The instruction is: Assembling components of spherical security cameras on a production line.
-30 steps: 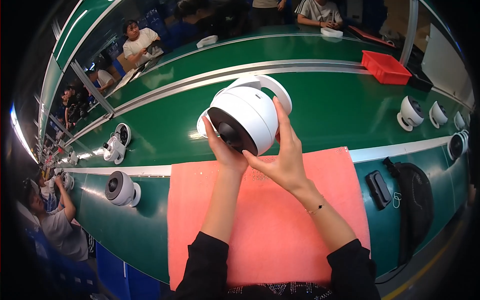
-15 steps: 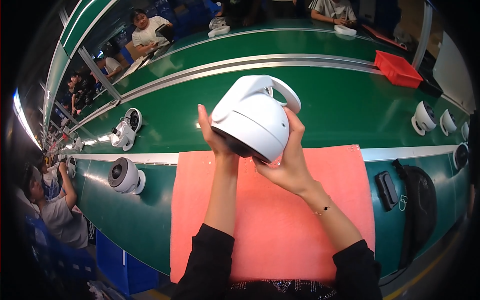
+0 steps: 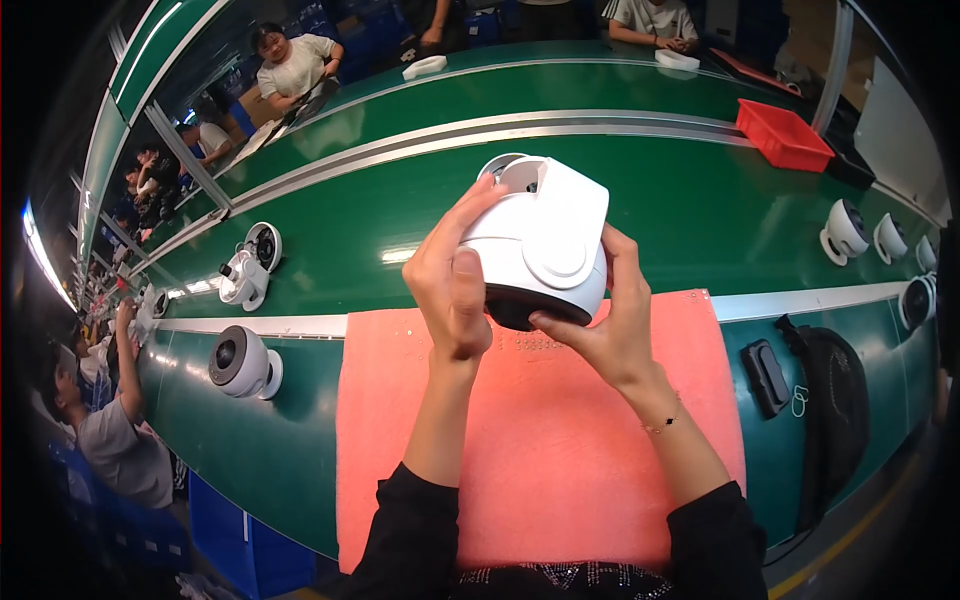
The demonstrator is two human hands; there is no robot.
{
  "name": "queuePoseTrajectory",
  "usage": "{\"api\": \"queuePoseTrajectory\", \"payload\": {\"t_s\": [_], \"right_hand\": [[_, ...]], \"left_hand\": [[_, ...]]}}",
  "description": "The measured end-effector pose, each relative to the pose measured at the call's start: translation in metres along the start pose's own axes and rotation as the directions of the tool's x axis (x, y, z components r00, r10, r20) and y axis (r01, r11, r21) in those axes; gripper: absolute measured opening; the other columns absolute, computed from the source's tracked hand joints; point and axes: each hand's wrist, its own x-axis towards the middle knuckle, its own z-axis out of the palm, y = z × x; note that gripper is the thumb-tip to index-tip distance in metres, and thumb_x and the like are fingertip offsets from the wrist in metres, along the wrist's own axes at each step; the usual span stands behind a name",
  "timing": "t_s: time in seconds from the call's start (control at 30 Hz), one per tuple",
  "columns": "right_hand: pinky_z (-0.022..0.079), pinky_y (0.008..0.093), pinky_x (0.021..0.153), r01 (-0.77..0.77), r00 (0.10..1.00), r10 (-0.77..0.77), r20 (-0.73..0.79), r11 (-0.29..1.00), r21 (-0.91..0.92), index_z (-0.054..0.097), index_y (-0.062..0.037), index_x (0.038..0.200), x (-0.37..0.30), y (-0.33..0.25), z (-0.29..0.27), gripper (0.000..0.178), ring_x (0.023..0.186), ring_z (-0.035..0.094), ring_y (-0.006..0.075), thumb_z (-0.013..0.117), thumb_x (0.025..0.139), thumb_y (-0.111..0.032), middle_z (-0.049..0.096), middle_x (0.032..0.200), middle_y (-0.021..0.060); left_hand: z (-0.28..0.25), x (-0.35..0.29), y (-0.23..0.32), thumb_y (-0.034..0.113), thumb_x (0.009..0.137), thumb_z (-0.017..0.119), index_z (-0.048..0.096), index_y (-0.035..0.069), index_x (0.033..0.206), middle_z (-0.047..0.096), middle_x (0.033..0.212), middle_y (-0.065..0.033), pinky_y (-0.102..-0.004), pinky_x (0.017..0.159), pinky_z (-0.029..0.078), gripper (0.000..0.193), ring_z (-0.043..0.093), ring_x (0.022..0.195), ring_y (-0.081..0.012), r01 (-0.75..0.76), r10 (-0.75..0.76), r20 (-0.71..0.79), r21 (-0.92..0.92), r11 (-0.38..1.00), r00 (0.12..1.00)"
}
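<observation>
Between my two hands, above the far part of a pink mat [image 3: 540,450], I hold a white dome security camera [image 3: 515,240]. Its dark lens face tilts down toward me, and a white bracket arm with a round pivot shows on its upper right side. My left hand [image 3: 450,285] presses on its left side, fingers reaching up along the shell. On the other side, my right hand [image 3: 620,320] grips the lower right, its thumb by the dark rim and the other fingers partly hidden behind.
Small metal bits [image 3: 535,343] lie on the mat's far edge. Left stand a white camera [image 3: 240,360] and a camera with its shell apart [image 3: 248,270]. Right are more cameras [image 3: 845,232], a black case [image 3: 766,378], a black bag [image 3: 835,420] and a red bin [image 3: 785,135]. Co-workers sit beyond.
The camera has been turned in my hands, so its bracket arm now faces up and right. My left hand has moved higher along its side; my right hand has shifted slightly right.
</observation>
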Motion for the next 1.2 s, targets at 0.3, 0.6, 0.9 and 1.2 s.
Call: {"api": "queuePoseTrajectory", "payload": {"t_s": [0.3,0.6,0.9,1.2], "right_hand": [[0.048,0.0346,0.080,0.034,0.996,-0.030,-0.079,0.998,0.051,0.030,0.0007,0.113,-0.007,-0.013,0.011,0.081,0.095,0.057,0.0277,0.079,0.059,-0.033,0.052,0.104,0.0181],[0.048,0.0316,0.075,-0.012,0.996,0.013,-0.085,1.000,0.010,0.038,0.0000,0.102,-0.002,-0.011,0.021,0.065,0.087,0.060,0.0242,0.076,0.063,-0.036,0.057,0.091,0.0157],[0.050,0.0345,0.070,0.061,0.997,-0.065,-0.043,0.993,-0.097,0.042,-0.0013,0.113,0.003,-0.029,0.039,0.075,0.086,0.060,0.0298,0.082,0.055,-0.028,0.058,0.098,0.0154],[0.049,0.0324,0.057,0.101,0.991,-0.117,-0.059,0.970,-0.221,0.046,-0.0016,0.101,0.004,-0.045,0.058,0.065,0.070,0.061,0.0269,0.081,0.055,-0.030,0.059,0.086,0.0140]], "left_hand": [[-0.005,-0.003,0.004,0.032,0.091,0.032,0.065,-0.004,0.086,0.066,0.076,-0.0142,-0.0268,0.061,0.047,0.049,0.062,0.065,-0.0191,0.165,-0.165,-0.002,-0.048,0.985,0.986],[-0.013,-0.009,-0.002,0.031,0.092,0.028,0.061,-0.010,0.086,0.064,0.085,-0.0186,-0.0290,0.073,0.046,0.053,0.060,0.077,-0.0212,0.338,-0.335,0.071,-0.023,0.941,0.939],[-0.030,-0.010,-0.016,0.027,0.090,0.032,0.061,-0.007,0.080,0.066,0.083,-0.0192,-0.0278,0.068,0.048,0.045,0.064,0.073,-0.0242,0.181,-0.180,0.023,-0.115,0.977,0.983],[-0.054,-0.006,-0.021,0.029,0.094,0.025,0.058,-0.010,0.075,0.065,0.076,-0.0199,-0.0282,0.068,0.049,0.054,0.063,0.071,-0.0223,0.370,-0.366,0.060,-0.192,0.909,0.929]]}}
